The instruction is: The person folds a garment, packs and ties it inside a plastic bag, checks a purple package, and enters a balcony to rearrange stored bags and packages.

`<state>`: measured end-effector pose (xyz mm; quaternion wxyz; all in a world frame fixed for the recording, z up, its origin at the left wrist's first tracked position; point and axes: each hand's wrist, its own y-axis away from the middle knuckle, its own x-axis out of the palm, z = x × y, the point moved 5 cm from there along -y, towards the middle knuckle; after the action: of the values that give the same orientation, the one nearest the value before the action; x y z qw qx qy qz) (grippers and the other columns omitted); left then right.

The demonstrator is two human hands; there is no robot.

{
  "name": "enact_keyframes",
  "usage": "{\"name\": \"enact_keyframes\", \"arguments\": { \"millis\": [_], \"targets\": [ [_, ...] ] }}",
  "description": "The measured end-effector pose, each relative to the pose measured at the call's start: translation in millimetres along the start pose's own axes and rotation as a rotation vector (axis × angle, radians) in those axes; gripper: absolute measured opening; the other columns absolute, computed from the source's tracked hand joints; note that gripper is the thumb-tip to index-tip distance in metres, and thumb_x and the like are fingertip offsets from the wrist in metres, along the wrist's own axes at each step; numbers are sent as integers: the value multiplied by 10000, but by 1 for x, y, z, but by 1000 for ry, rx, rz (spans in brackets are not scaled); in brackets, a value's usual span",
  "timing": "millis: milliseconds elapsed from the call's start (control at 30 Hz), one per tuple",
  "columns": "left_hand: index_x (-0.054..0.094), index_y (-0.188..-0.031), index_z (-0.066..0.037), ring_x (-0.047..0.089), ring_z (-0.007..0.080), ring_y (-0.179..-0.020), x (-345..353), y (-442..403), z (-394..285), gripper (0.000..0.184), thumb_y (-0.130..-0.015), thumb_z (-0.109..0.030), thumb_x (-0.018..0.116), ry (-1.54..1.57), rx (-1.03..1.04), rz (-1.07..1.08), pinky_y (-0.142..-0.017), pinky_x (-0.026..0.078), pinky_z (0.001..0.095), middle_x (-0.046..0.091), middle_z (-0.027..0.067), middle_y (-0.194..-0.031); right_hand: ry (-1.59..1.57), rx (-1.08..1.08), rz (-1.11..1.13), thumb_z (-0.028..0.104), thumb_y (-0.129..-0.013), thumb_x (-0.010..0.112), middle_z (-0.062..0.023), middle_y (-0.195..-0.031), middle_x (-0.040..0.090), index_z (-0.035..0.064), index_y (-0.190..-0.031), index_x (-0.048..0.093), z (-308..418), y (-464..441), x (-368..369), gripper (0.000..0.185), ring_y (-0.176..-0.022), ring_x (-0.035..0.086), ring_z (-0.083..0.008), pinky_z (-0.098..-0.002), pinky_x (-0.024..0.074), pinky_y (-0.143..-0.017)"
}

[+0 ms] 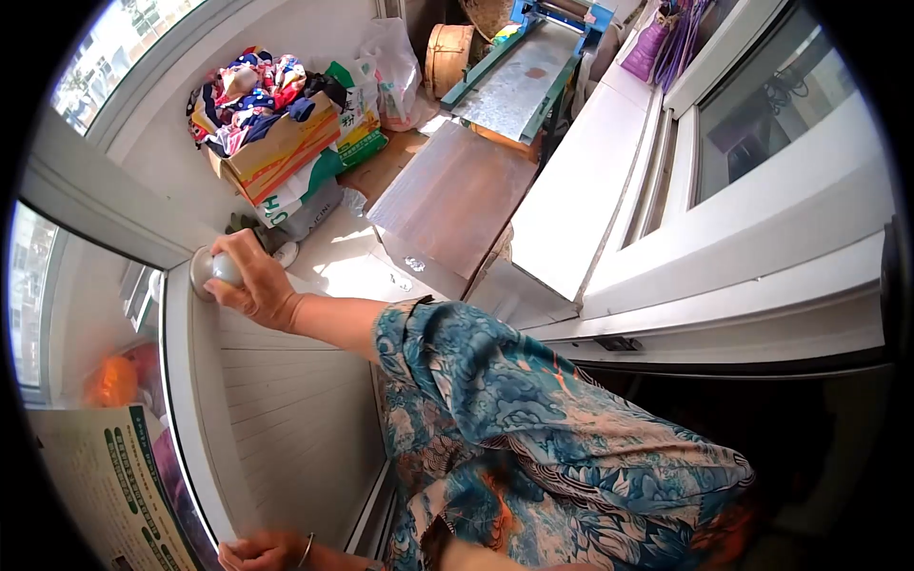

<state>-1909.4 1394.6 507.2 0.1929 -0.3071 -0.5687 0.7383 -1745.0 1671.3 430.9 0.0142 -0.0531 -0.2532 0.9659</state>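
My right hand (249, 283) reaches across to the left and is closed round a round, shiny door knob (226, 269). The knob sits on the pale frame of a door (205, 381), which has glass above and white ribbed panelling on its side. Low in the view, my left hand (264, 552) has its fingers curled at the edge of the same door; a bracelet circles that wrist. The bottom of the frame cuts this hand off in part.
Beyond the door, a cardboard box (286, 152) heaped with clothes stands on bags by the wall. A brown box (452, 205) and a blue-green metal machine (519, 81) fill the middle. A white ledge (581, 200) and window frame (743, 238) run along the right.
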Motion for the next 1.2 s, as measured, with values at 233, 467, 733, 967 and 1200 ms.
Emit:
{"name": "enact_keyframes", "arguments": {
  "millis": [233, 467, 733, 967, 1200],
  "targets": [
    [602, -968, -159, 609, 168, -857, 8, 16, 50, 190, -947, -285, 460, 77, 140, 138, -681, 389, 337, 642, -44, -948, -71, 61, 209, 302, -753, 636, -145, -1071, 447, 162, -1123, 403, -11, 8, 83, 459, -885, 555, -368, -434, 473, -758],
    [563, -1037, -164, 542, 200, -980, 39, 26, 43, 213, -878, -305, 542, -13, 129, 303, -787, 326, 383, 587, -42, -1076, -119, 205, 329, 354, -768, 628, -108, -1107, 462, 175, -1145, 423, -16, -4, 117, 465, -835, 606, -280, -370, 512, -772],
    [521, -1107, -116, 509, 215, -1042, 15, 29, 32, 299, -871, -299, 539, 17, 216, 343, -841, 314, 377, 548, 6, -1137, -118, 170, 265, 326, -782, 617, -113, -1138, 423, 167, -1162, 400, -9, 5, 93, 466, -857, 591, -292, -387, 508, -765],
    [518, -1139, -98, 506, 234, -1083, -10, 20, 46, 307, -882, -266, 522, -19, 164, 397, -856, 344, 387, 545, 26, -1159, -178, 101, 258, 254, -814, 626, -124, -1182, 415, 140, -1212, 392, 21, 14, 82, 475, -868, 571, -310, -381, 495, -750],
    [560, -962, -75, 554, 281, -927, -42, -24, 57, 337, -931, -383, 427, 95, 7, 239, -784, 351, 445, 592, 75, -980, -77, -36, 285, 295, -850, 597, -164, -1199, 405, 105, -1237, 365, 73, 16, 59, 489, -935, 558, -333, -377, 489, -792]
  ]
}}
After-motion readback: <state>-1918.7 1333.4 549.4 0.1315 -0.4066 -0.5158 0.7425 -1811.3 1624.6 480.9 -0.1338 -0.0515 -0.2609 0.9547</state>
